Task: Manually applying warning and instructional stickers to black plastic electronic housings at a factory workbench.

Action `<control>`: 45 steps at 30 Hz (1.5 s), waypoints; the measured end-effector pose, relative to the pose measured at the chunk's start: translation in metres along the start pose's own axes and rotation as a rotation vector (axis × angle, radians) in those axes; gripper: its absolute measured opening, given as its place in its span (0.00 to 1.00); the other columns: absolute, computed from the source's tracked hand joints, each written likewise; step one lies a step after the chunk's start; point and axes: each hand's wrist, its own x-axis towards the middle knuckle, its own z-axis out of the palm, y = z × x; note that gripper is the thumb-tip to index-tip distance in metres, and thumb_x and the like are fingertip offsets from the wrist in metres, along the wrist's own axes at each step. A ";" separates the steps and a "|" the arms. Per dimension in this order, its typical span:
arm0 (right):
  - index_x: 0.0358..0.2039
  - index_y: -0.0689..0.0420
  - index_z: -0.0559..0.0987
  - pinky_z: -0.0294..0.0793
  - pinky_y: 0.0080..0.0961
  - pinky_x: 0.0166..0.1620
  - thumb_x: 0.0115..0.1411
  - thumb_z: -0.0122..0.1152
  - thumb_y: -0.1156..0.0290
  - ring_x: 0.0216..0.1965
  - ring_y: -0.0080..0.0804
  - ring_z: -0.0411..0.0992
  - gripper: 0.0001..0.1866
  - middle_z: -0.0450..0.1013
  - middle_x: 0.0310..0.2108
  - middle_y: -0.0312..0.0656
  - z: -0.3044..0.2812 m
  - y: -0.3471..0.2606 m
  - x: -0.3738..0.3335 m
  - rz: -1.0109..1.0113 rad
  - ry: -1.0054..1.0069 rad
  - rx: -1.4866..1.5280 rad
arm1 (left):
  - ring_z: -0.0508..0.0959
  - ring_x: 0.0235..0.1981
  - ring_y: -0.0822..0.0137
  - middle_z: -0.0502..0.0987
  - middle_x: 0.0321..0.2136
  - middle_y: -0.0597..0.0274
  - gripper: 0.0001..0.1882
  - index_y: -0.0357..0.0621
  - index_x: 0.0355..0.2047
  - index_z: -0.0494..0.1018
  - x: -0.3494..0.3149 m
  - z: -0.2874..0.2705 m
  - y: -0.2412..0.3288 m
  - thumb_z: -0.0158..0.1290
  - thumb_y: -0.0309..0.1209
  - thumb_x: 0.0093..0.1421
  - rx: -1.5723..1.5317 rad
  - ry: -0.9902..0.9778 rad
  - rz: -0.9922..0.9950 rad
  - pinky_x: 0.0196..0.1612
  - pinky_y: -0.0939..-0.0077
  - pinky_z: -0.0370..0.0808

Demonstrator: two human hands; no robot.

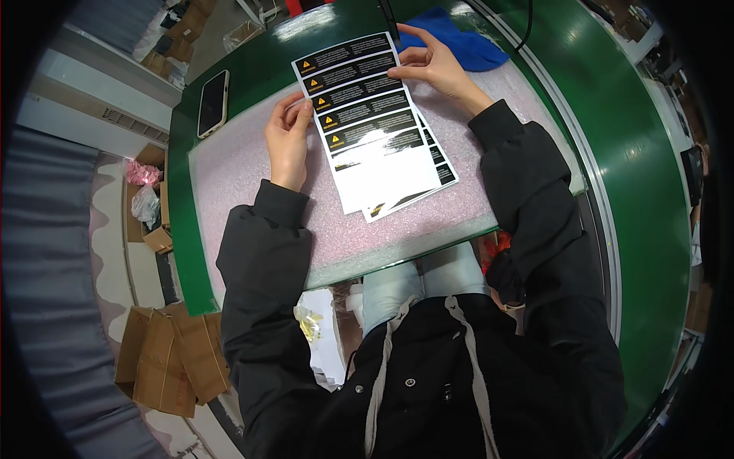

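Observation:
A white sheet of black warning labels point(367, 115) with yellow triangles is held up between my two hands. Its lower part is blank white and catches a bright glare. My left hand point(288, 141) pinches the sheet's left edge, thumb and fingers closed on it. At the upper right edge, my right hand point(437, 70) grips the sheet between thumb and fingers. Partly hidden beneath it, another label sheet point(446, 174) lies at an angle on the pink bubble-wrap mat point(245, 183).
A phone point(213, 104) lies at the green table's point(183, 252) far left. Blue cloth point(459, 42) is bunched behind my right hand. A metal rail point(589, 164) borders a green surface on the right. Cardboard boxes point(164, 359) stand on the floor at left, near a grey curtain point(57, 252).

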 end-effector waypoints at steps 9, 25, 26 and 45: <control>0.59 0.62 0.57 0.68 0.18 0.41 0.44 0.70 0.71 0.34 0.23 0.72 0.43 0.74 0.30 0.38 0.000 -0.004 -0.001 0.037 -0.014 0.037 | 0.74 0.36 0.74 0.76 0.34 0.60 0.12 0.34 0.43 0.69 -0.002 0.002 0.000 0.50 0.27 0.60 0.005 0.015 0.040 0.41 0.81 0.69; 0.60 0.58 0.57 0.67 0.22 0.46 0.48 0.67 0.69 0.34 0.24 0.72 0.40 0.74 0.30 0.38 0.001 -0.007 -0.002 0.041 -0.028 -0.016 | 0.73 0.35 0.76 0.76 0.34 0.61 0.11 0.35 0.42 0.69 -0.001 0.002 0.001 0.50 0.27 0.60 0.004 0.019 0.054 0.38 0.82 0.68; 0.60 0.58 0.57 0.67 0.22 0.46 0.48 0.67 0.69 0.34 0.24 0.72 0.40 0.74 0.30 0.38 0.001 -0.007 -0.002 0.037 -0.027 -0.019 | 0.73 0.35 0.75 0.76 0.34 0.61 0.11 0.36 0.42 0.69 -0.002 0.002 0.001 0.50 0.27 0.60 0.002 0.021 0.054 0.38 0.82 0.68; 0.60 0.58 0.58 0.68 0.20 0.45 0.50 0.66 0.70 0.34 0.23 0.73 0.38 0.75 0.30 0.38 -0.001 -0.007 -0.002 -0.035 -0.033 0.041 | 0.72 0.32 0.77 0.75 0.33 0.64 0.12 0.37 0.43 0.69 -0.004 0.005 0.004 0.52 0.29 0.59 -0.098 0.072 0.109 0.36 0.84 0.68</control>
